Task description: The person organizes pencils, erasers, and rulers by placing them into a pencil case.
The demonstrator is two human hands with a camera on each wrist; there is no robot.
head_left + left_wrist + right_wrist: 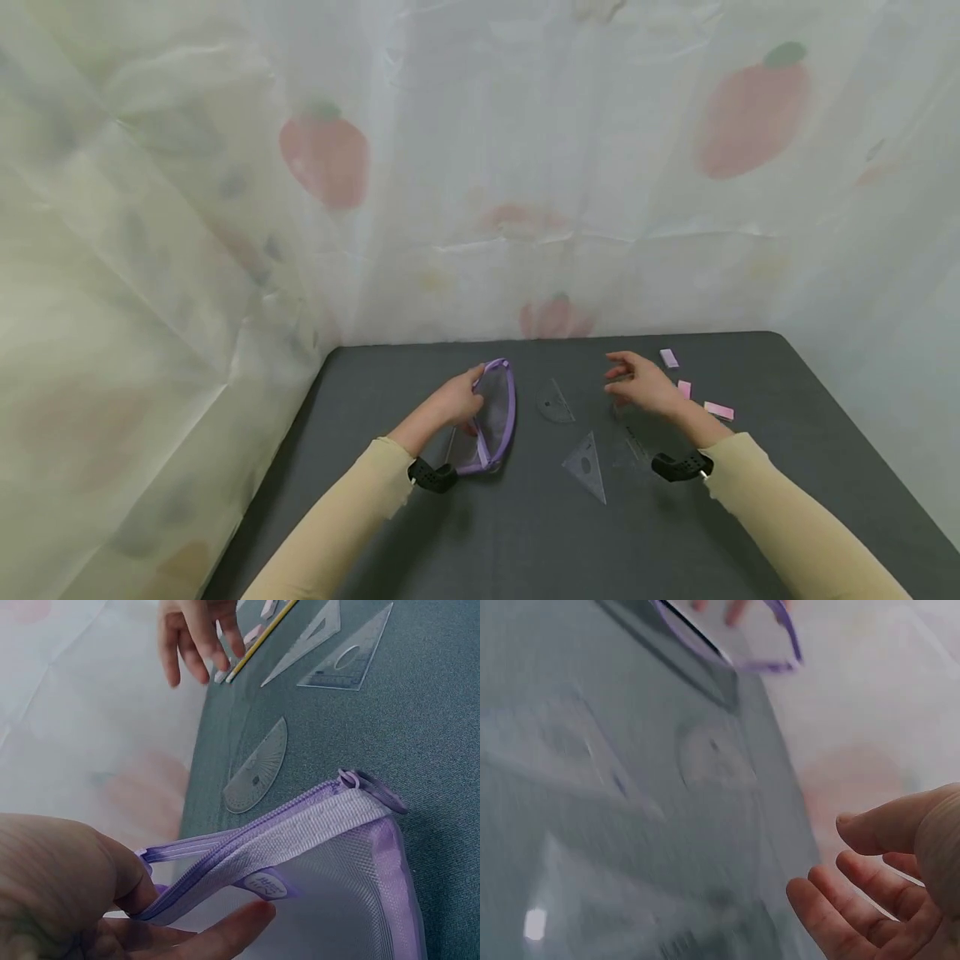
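Note:
A purple mesh zip pouch lies on the dark grey table. My left hand pinches its zipper edge between thumb and fingers. My right hand hovers open above the table at the right, fingers relaxed, holding nothing. Below it lie a yellow pencil and a clear ruler. A clear protractor and a clear set square lie between the hands. A second set square shows in the left wrist view.
Three pink erasers lie at the far right of the table. A white curtain with red fruit prints hangs close behind and to the left. The table's right edge slants away.

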